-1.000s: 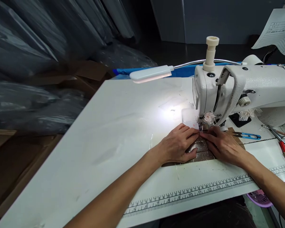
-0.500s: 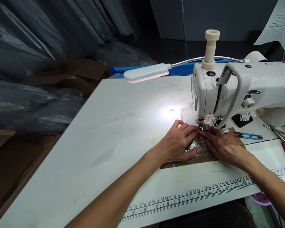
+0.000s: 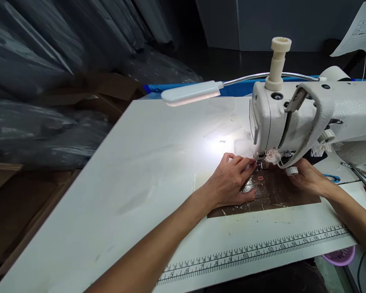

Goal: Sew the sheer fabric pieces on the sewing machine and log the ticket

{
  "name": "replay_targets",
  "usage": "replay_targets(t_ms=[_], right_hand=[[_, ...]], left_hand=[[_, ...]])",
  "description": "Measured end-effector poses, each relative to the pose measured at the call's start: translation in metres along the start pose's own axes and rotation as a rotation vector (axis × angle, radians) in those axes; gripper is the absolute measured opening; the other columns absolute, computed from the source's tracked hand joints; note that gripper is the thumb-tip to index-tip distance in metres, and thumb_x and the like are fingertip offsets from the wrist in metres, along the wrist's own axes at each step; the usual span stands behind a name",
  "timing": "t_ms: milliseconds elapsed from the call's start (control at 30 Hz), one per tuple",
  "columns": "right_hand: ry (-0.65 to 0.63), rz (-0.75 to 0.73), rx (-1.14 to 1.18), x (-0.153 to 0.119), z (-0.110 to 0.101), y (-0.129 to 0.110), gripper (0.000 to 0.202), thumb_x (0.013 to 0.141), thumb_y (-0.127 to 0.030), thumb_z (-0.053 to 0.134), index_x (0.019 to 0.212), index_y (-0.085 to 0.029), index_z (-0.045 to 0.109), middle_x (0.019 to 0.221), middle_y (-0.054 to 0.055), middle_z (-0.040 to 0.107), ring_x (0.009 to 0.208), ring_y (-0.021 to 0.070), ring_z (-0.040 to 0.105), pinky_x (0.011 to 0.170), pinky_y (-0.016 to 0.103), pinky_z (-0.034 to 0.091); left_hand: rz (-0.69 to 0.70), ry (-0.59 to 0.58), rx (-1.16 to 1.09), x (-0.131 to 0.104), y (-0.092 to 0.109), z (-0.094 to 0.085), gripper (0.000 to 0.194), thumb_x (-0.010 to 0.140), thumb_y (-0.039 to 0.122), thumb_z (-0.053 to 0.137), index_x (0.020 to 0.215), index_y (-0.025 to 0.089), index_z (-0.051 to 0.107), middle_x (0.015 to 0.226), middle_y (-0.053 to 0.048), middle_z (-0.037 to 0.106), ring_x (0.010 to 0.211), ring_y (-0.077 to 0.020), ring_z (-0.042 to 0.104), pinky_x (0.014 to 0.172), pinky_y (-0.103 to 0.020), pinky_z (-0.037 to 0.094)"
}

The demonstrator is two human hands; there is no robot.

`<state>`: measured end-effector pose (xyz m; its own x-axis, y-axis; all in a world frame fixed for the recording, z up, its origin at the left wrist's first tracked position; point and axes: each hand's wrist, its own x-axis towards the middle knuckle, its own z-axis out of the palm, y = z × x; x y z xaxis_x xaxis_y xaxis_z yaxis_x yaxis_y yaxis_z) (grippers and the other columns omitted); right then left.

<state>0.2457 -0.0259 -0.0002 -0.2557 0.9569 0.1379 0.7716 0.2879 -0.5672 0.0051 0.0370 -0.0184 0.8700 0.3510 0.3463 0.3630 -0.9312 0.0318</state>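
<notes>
Sheet [image 3: 293, 191]: I see a glossy, dark-brown rectangle lying flat on the smooth white tabletop [image 3: 152, 162]; its left part runs under the left hand [image 3: 230, 179], and its far edge goes in beneath the machine's head.

Presser foot [image 3: 260, 165]: small, of shiny metal, just beside the left fingertips; from where I watch, I cannot tell whether they touch it or press anything thin there.

Red mark [image 3: 260, 178]: a small patch on the brown surface, just on the near side of the foot and right of the left fingers.

Left fingers: parted and gently bent, the thumb spread well away from the index finger, its tip over the brown surface; I make out nothing clearly gripped.

Left arm: bare, slanting up from the bottom edge of my view, palm down.

Right hand [image 3: 312, 179]: beside the white ribbed knob [image 3: 292, 171], its fingertips hidden behind the machine's parts, so I cannot tell how far open they are or what they hold.

Right arm: bare, coming in from the right edge and angling up and leftward.

Sewing machine [image 3: 293, 118]: white-painted metal, with a pale-pink ruffled fabric flower [image 3: 273, 156] just above the foot.
</notes>
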Motion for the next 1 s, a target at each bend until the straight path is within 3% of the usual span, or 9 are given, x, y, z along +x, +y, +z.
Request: replay_targets(t_ms=[100, 300, 500, 633, 767, 933, 1000], right_hand=[[0.012, 0.032, 0.073, 0.001, -0.001, -0.001, 0.033, 0.097, -0.03, 0.033, 0.074, -0.018, 0.053, 0.076, 0.007, 0.06, 0.07, 0.0182, 0.057, 0.066, 0.032, 0.05], [0.027, 0.039, 0.248, -0.007, 0.001, -0.008, 0.029, 0.096, -0.045, 0.047, 0.09, -0.02, 0.061, 0.08, 0.006, 0.062, 0.077, 0.0217, 0.059, 0.067, 0.033, 0.053], [0.071, 0.107, 0.255, -0.005, 0.005, -0.004, 0.028, 0.092, -0.041, 0.052, 0.101, -0.018, 0.066, 0.085, 0.006, 0.066, 0.083, 0.024, 0.061, 0.068, 0.034, 0.053], [0.084, 0.077, 0.256, -0.006, 0.006, -0.001, 0.027, 0.091, -0.037, 0.052, 0.101, -0.017, 0.066, 0.093, 0.007, 0.067, 0.089, 0.0236, 0.063, 0.071, 0.034, 0.053], [0.007, 0.053, 0.282, -0.01, -0.001, -0.004, 0.028, 0.094, -0.036, 0.049, 0.1, -0.017, 0.068, 0.094, 0.007, 0.069, 0.084, 0.0213, 0.065, 0.071, 0.032, 0.054], [-0.229, -0.049, 0.239, -0.024, -0.027, -0.034, 0.03, 0.098, -0.036, 0.048, 0.107, -0.022, 0.073, 0.097, 0.007, 0.072, 0.083, 0.0205, 0.068, 0.07, 0.03, 0.057], [-0.188, -0.134, 0.215, -0.038, -0.039, -0.047, 0.025, 0.098, -0.035, 0.051, 0.109, -0.029, 0.073, 0.094, 0.004, 0.073, 0.08, 0.0194, 0.069, 0.069, 0.029, 0.057]], left_hand=[[-0.009, -0.007, -0.007, 0.0, 0.0, 0.0, 0.042, 0.087, 0.047, 0.049, 0.11, 0.014, 0.063, 0.1, -0.013, 0.065, 0.086, -0.0264, 0.056, 0.079, -0.045, 0.039], [-0.064, 0.016, -0.05, 0.0, 0.0, 0.002, 0.036, 0.088, 0.044, 0.048, 0.109, 0.017, 0.061, 0.106, -0.012, 0.064, 0.087, -0.0254, 0.057, 0.08, -0.044, 0.041], [-0.144, -0.042, -0.129, 0.0, 0.0, 0.0, 0.048, 0.089, 0.039, 0.047, 0.129, 0.012, 0.045, 0.107, -0.013, 0.064, 0.104, -0.0281, 0.058, 0.102, -0.052, 0.034], [-0.177, -0.093, -0.104, 0.001, 0.002, -0.001, 0.051, 0.092, 0.044, 0.045, 0.131, 0.011, 0.042, 0.108, -0.014, 0.065, 0.107, -0.0295, 0.059, 0.104, -0.055, 0.033], [-0.297, -0.084, 0.015, -0.001, 0.01, -0.003, 0.054, 0.095, 0.049, 0.043, 0.133, 0.01, 0.04, 0.109, -0.016, 0.066, 0.104, -0.0309, 0.061, 0.098, -0.056, 0.037], [-0.313, -0.032, 0.163, -0.006, 0.007, -0.01, 0.048, 0.097, 0.042, 0.042, 0.135, 0.013, 0.04, 0.121, -0.017, 0.064, 0.106, -0.0292, 0.061, 0.102, -0.054, 0.035], [-0.31, -0.003, 0.202, -0.009, -0.003, -0.015, 0.043, 0.097, 0.036, 0.042, 0.134, 0.015, 0.042, 0.127, -0.017, 0.062, 0.109, -0.0289, 0.06, 0.102, -0.053, 0.036]])
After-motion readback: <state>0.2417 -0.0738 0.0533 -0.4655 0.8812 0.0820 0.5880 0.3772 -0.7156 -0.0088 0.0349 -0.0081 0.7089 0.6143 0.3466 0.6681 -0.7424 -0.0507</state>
